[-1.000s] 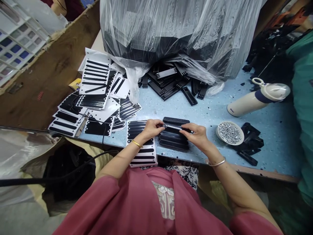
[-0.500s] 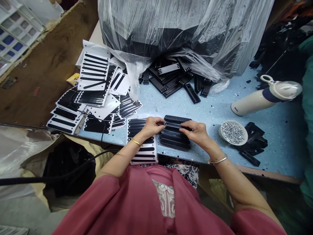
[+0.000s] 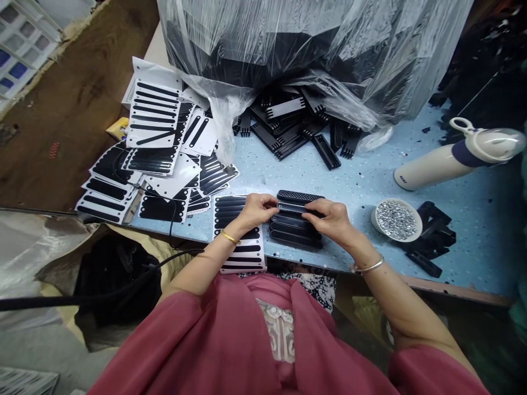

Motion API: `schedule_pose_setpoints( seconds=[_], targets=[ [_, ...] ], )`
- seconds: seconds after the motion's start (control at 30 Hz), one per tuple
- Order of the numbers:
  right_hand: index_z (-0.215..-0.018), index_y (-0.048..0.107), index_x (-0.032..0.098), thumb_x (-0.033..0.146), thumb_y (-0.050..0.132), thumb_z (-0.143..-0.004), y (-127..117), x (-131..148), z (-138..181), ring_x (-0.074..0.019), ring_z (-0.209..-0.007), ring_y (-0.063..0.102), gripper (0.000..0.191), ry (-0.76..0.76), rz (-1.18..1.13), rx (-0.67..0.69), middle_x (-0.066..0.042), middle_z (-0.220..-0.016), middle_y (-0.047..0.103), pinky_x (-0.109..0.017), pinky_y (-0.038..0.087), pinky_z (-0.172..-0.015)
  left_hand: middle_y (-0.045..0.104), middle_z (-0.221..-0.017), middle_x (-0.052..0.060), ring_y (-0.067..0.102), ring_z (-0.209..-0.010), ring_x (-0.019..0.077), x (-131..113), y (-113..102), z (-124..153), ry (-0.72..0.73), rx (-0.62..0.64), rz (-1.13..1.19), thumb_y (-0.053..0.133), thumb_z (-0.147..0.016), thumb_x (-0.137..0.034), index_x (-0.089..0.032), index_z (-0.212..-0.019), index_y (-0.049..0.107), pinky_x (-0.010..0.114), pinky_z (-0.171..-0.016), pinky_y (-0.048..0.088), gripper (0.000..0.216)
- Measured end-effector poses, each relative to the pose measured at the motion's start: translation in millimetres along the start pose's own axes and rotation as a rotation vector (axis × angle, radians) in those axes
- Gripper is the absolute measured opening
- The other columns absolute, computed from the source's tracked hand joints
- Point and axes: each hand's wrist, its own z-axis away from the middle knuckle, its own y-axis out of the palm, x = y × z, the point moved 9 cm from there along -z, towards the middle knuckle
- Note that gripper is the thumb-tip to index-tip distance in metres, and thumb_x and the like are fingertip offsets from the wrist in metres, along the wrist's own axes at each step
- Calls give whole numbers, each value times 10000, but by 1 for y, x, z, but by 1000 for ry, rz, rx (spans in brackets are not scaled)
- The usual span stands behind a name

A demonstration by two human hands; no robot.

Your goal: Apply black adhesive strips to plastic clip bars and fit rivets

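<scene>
Several long black plastic bars (image 3: 295,236) lie in a stacked row near the table's front edge. On the second bar from the back is a glossy black strip (image 3: 291,208) with a rounded end. My left hand (image 3: 258,211) pinches the left end of this strip, thumb and fingers together. At its right end my right hand (image 3: 329,216) is closed in the same way, with the fingers hiding that end. Just behind my fingers sits a bar with a patterned top (image 3: 300,196). A sheet of black strips (image 3: 241,258) on white backing lies partly under my left wrist.
More strip sheets (image 3: 154,115) are piled at the left. Black plastic parts (image 3: 288,129) lie heaped at the back under clear plastic wrap (image 3: 321,33). To the right are a bowl of small metal pieces (image 3: 396,220), loose black parts (image 3: 432,233) and a bottle (image 3: 436,166).
Both hands stay at the ends of the strip, almost still. The whole view has shifted slightly.
</scene>
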Motion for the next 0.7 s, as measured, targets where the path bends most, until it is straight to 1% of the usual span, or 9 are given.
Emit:
schedule_pose_setpoints(
  seconds=[0.1,0.23,0.4,0.7],
  targets=[
    [-832,761,214,267,695,-800,2,-2,0,-247,-807,726,91,14,12,17,-80,-861,767,-385,592,-750,743,-711,36,658,-605,120,0,0,0,-4,0,7,726,-656,-121,-123,-824,770,199,-582,519,174],
    [-838,758,220,266,693,-794,3,-4,-1,-240,-813,724,91,34,7,45,-70,-863,766,-374,586,-754,768,-786,55,674,-629,127,-1,-2,0,2,0,33,728,-665,-124,-128,-892,781,212,-612,542,233],
    [-828,760,227,275,683,-799,1,-3,0,-241,-807,723,95,24,-11,35,-67,-857,765,-377,591,-745,770,-772,53,694,-663,148,0,-1,0,-5,7,9,722,-676,-127,-134,-857,787,237,-661,565,192],
    [-813,759,232,263,677,-796,2,-4,1,-243,-806,718,90,27,-16,25,-61,-839,761,-383,592,-748,765,-760,47,688,-657,143,-2,0,0,0,16,-19,715,-690,-132,-140,-862,785,235,-649,557,185]
  ],
)
